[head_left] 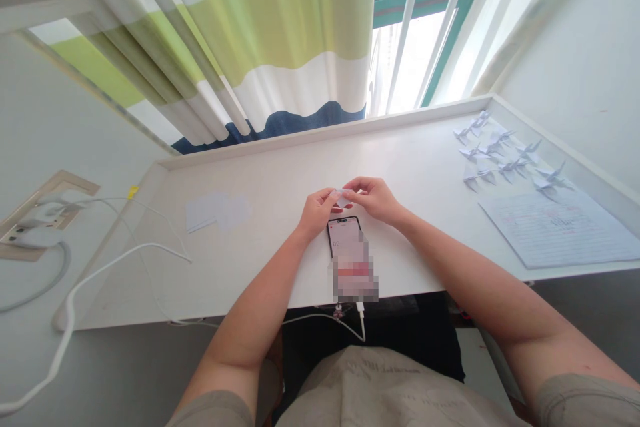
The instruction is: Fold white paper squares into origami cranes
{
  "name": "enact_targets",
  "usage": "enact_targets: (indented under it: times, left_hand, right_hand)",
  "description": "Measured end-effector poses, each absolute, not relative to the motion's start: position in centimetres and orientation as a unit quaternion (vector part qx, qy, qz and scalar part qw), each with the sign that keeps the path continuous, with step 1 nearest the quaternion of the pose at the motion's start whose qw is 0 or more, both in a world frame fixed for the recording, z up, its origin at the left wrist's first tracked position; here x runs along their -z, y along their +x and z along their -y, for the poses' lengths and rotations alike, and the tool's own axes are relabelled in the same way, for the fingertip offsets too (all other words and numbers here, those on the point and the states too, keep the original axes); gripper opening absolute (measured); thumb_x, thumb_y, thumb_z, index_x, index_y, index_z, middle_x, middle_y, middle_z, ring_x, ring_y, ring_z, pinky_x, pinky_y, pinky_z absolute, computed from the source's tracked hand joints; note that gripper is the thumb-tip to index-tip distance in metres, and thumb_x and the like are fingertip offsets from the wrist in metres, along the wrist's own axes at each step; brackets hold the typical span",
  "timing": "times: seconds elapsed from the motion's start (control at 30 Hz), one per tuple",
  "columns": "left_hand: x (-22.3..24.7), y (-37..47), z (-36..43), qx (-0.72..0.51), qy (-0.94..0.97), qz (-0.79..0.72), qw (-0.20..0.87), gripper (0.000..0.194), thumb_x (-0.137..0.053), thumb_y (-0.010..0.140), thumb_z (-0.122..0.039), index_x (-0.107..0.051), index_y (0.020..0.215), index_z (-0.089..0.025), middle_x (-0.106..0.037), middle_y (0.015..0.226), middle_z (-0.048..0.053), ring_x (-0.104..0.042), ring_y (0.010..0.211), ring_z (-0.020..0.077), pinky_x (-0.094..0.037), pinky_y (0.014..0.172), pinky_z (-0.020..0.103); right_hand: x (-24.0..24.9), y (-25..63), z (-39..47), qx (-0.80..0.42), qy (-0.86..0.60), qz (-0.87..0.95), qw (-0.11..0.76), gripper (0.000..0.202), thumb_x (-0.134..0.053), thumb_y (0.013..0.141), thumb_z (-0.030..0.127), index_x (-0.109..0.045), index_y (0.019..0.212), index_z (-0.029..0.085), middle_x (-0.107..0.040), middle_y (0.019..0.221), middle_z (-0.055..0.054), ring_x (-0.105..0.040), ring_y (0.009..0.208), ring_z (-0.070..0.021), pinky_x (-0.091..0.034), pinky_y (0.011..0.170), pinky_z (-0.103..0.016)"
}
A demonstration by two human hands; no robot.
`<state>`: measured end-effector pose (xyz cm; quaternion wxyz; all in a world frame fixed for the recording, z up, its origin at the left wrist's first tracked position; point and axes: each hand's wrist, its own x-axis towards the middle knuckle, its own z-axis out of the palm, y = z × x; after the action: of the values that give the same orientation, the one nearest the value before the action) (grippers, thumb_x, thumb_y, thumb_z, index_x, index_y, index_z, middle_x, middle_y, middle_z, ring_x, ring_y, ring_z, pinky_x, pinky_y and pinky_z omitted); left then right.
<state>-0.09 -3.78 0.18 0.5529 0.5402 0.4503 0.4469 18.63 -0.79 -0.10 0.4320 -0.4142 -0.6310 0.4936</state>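
Observation:
Between my two hands is a small folded piece of white paper (342, 199), held just above the desk. My left hand (318, 211) pinches its left side with thumb and fingers. On the other side, my right hand (374, 199) grips the paper between thumb and fingertips. The fingers cover much of the paper, so its exact folds cannot be made out. Right below the hands lies a phone (345, 240), screen up, its lower part blurred out and a white cable plugged into its bottom end.
Several folded paper cranes (500, 153) stand at the desk's back right, beside a written sheet (565, 227). Loose white paper squares (203, 211) lie on the left. White cables (70, 320) run from a wall socket (40, 217). A raised rim (320, 130) borders the white desk (270, 173).

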Motion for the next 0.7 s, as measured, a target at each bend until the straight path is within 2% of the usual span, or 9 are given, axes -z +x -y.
enact_targets:
  times: [0.17, 0.33, 0.47, 0.7]
  left_hand:
    - [-0.02, 0.09, 3.81, -0.446, 0.539, -0.455, 0.551, 0.054, -0.077, 0.087, -0.070, -0.074, 0.095, -0.016, -0.080, 0.092, 0.009, -0.082, 0.085, 0.0233, -0.062, 0.076, 0.031]
    - [0.15, -0.01, 3.68, -0.455, 0.538, -0.453, 0.546, 0.057, -0.071, 0.091, -0.073, -0.073, 0.098, -0.016, -0.082, 0.096, 0.010, -0.082, 0.086, 0.0234, -0.062, 0.075, 0.031]
    - [0.22, -0.10, 3.70, -0.450, 0.546, -0.455, 0.541, 0.057, -0.067, 0.094, -0.073, -0.074, 0.100, -0.016, -0.083, 0.099, 0.012, -0.082, 0.086, 0.0232, -0.062, 0.074, 0.031]
    - [0.68, 0.02, 3.55, -0.452, 0.536, -0.470, 0.536, 0.064, -0.068, 0.089, -0.079, -0.072, 0.091, -0.015, -0.080, 0.089, 0.010, -0.082, 0.079, 0.0224, -0.060, 0.068, 0.028]
  right_hand:
    - [0.08, 18.55, 0.89, -0.491, -0.429, 0.628, 0.424, 0.042, -0.088, 0.076, 0.060, -0.080, 0.085, 0.021, -0.081, 0.087, -0.007, -0.070, 0.071, -0.0200, -0.058, 0.069, -0.036]
    - [-0.30, 18.71, 0.87, -0.515, -0.404, 0.612, 0.445, 0.039, -0.079, 0.086, 0.058, -0.078, 0.082, 0.020, -0.079, 0.082, -0.006, -0.070, 0.075, -0.0196, -0.060, 0.076, -0.036]
    - [-0.36, 18.98, 0.71, -0.510, -0.405, 0.625, 0.432, 0.035, -0.078, 0.084, 0.054, -0.077, 0.078, 0.020, -0.078, 0.078, -0.005, -0.070, 0.074, -0.0198, -0.058, 0.075, -0.035]
    - [-0.14, 18.77, 0.65, -0.459, -0.447, 0.657, 0.397, 0.024, -0.073, 0.084, 0.042, -0.077, 0.077, 0.019, -0.080, 0.079, -0.006, -0.071, 0.072, -0.0208, -0.055, 0.071, -0.034]
